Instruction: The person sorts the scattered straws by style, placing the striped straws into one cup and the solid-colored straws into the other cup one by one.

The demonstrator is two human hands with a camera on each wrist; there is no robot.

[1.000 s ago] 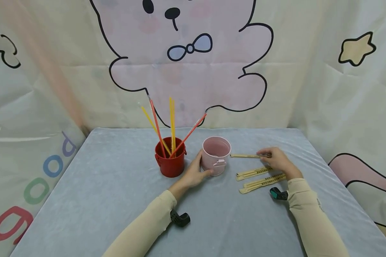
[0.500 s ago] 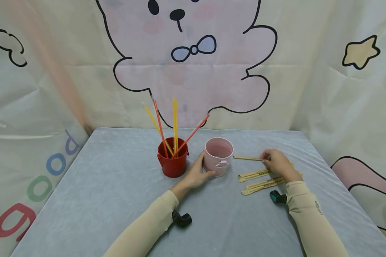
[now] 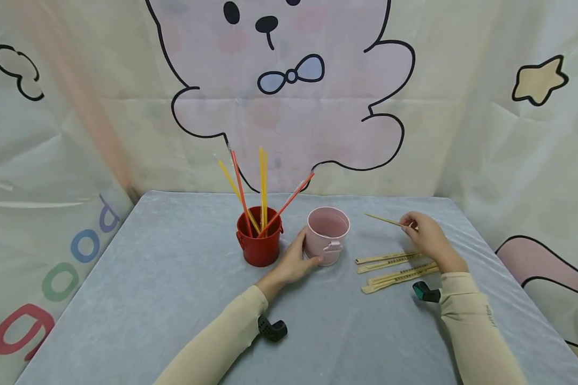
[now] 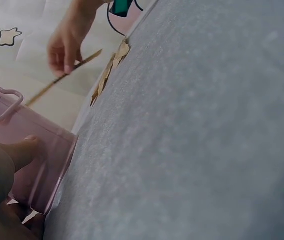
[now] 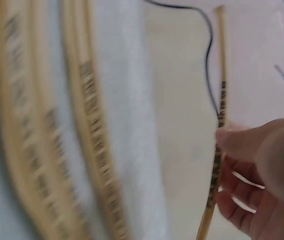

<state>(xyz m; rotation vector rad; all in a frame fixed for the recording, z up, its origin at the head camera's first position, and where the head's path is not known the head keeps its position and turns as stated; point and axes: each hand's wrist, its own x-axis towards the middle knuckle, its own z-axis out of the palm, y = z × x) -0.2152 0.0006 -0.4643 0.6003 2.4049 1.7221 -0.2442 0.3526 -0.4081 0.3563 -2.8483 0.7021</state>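
Stick (image 3: 384,220) lifted higher, pink bucket (image 3: 320,246) unmoved

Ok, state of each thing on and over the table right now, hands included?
Left hand: gripping the pink bucket's side
Pink bucket: upright on the table, no sticks visible inside
Right hand: pinching one wrapped stick
Held stick: raised off the table, outside both buckets
Other wrapped sticks: lying on the table in two groups
Red bucket: upright, untouched
Yellow sticks and red sticks: standing in the red bucket, some leaning
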